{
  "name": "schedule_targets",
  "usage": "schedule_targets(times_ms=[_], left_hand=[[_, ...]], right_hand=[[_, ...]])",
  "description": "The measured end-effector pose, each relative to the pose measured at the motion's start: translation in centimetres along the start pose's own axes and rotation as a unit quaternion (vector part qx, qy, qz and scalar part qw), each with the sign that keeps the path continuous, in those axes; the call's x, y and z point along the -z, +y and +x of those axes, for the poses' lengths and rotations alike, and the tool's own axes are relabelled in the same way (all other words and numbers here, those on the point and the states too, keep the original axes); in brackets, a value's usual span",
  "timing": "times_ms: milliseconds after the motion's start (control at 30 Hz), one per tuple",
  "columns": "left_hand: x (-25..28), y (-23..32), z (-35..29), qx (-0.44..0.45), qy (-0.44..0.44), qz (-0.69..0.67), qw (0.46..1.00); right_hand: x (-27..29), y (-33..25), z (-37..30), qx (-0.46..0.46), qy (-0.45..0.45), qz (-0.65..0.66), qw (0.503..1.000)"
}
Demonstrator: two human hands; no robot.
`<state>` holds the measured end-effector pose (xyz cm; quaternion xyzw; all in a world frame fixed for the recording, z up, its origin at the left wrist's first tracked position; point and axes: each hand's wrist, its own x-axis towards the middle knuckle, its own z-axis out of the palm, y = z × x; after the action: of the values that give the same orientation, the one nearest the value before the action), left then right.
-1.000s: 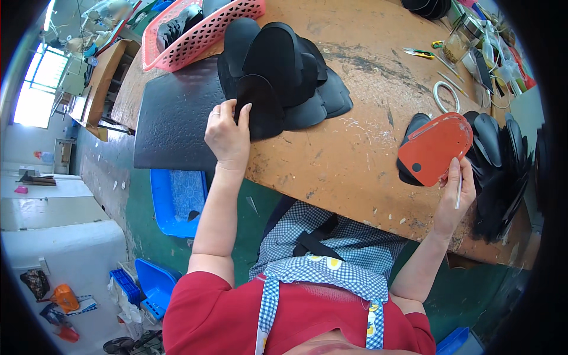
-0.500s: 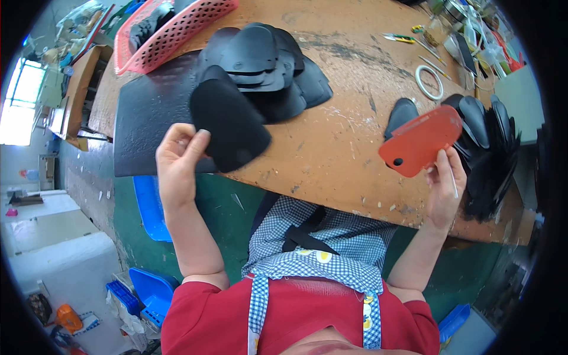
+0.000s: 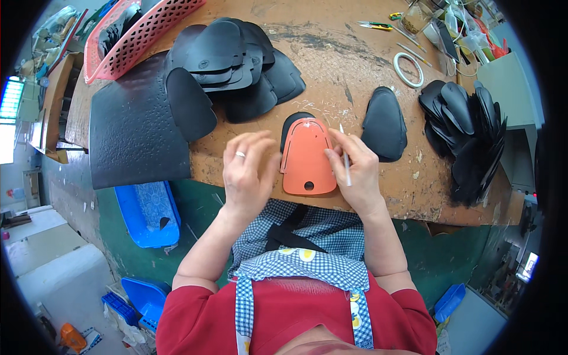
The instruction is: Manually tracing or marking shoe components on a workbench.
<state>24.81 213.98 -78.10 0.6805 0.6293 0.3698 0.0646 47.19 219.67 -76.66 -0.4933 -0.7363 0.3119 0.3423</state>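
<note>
An orange-red template (image 3: 307, 155), rounded at the far end, with slots along its sides and a round hole near its straight end, is in front of me. Beneath it a black cut piece (image 3: 288, 127) shows along the far left edge. My right hand (image 3: 358, 168) pinches a thin white pen-like stick (image 3: 347, 167), its fingers at the template's right edge. At the template's left side my left hand (image 3: 248, 168), with a ring, has its fingers curved and apart, holding nothing visible. Black pieces in a pile (image 3: 219, 53) rest at the far left.
A dark textured sheet (image 3: 130, 127) lies left, near a pink basket (image 3: 142, 41). Right of the template are a small black stack (image 3: 384, 124) and a fanned heap of black pieces (image 3: 467, 136). Farther back are a white ring (image 3: 408, 70) and a yellow-green cutter (image 3: 376, 25).
The black piece in my left hand came down in front of me, and that hand let go. My right hand brought the template leftward over it, uncovering the small black stack.
</note>
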Motion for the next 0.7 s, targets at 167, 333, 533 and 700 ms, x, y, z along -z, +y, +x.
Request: schedule_targets(times_ms=[167,333,533,700], left_hand=[[0.8,1.3,-2.3,-0.028,-0.140,-0.004,0.990],[0.0,1.1,-2.8,-0.025,-0.122,-0.006,0.992],[-0.2,1.0,-2.9,-0.026,-0.113,-0.005,0.993],[-0.3,1.2,-3.0,-0.024,-0.108,0.006,0.994]], right_hand=[[-0.6,0.0,0.9,0.047,-0.012,-0.057,0.997],[-0.8,0.2,1.6,0.041,-0.012,-0.072,0.996],[-0.8,0.3,1.8,0.036,-0.020,-0.072,0.997],[-0.7,0.2,1.8,0.032,-0.025,-0.064,0.997]])
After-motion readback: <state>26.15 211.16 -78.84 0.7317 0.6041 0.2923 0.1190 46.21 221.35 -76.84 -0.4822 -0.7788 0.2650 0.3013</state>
